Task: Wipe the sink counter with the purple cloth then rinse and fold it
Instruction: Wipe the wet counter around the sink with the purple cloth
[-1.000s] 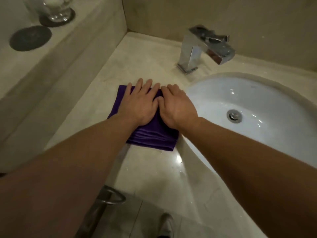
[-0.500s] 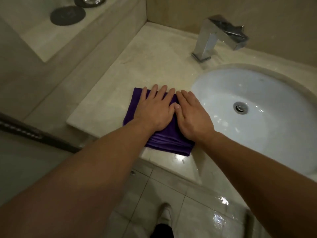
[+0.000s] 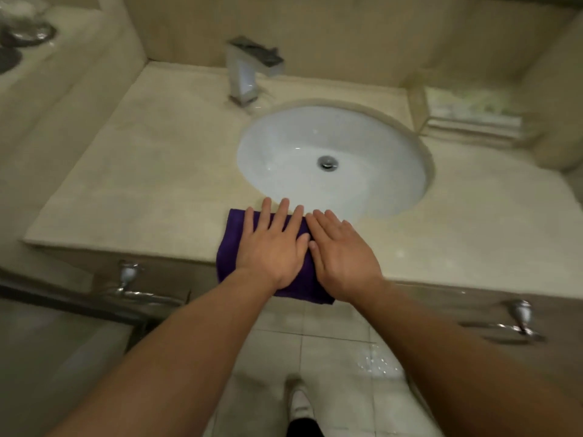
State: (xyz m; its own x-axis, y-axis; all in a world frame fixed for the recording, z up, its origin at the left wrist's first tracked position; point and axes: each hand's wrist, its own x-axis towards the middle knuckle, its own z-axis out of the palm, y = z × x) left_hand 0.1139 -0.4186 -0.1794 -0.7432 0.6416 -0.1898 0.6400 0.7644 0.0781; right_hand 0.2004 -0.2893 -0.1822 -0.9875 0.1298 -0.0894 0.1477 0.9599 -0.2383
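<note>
- Beige sink counter (image 3: 151, 184), white basin (image 3: 284, 152).
- Folded purple cloth (image 3: 228, 247): slid from the basin's left to the front edge, overhanging.
- I read left hand (image 3: 271, 247) and right hand (image 3: 344, 250) flat, fingers straight, pressing it; wiping continues, rinse pending.

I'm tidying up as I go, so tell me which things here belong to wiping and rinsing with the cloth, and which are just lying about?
For the job: purple cloth, left hand and right hand flat on it, counter, sink, faucet.

Lying about: folded white stack at right, blurred glassware on the left ledge.
</note>
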